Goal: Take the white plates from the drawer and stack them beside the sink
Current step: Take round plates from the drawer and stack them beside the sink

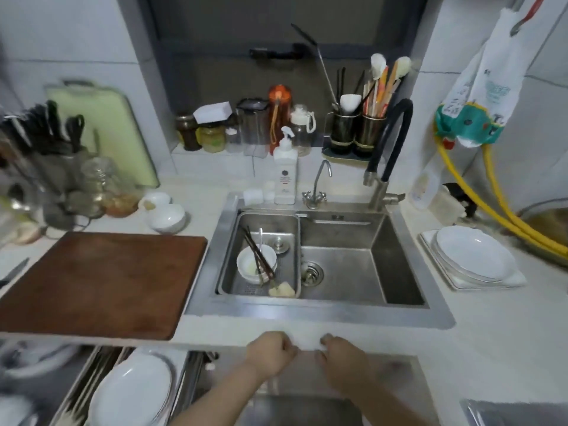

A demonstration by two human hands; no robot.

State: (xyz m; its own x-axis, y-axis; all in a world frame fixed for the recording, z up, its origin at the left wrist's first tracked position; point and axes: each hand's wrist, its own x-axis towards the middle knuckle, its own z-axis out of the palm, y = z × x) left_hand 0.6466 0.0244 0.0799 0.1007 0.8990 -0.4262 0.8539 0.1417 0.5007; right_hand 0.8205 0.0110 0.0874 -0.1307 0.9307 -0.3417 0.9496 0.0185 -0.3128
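1. Left grip [272, 353] and right grip [342, 358] curled at the bench [479, 327] front edge; contents unclear.
2. White plates [475, 255] stacked right of the sink [319, 312].
3. More white plates [132, 392] upright in the open drawer [92, 373], lower left.

Both hands [302, 353] curled at counter edge, plates [475, 255] beside sink [319, 312]

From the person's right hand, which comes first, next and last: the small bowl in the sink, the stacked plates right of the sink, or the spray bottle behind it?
From the right hand, in the head view:
1. Small bowl, in the sink's left basket.
2. Stacked plates, on the counter right of the sink.
3. Spray bottle, at the back behind the sink.
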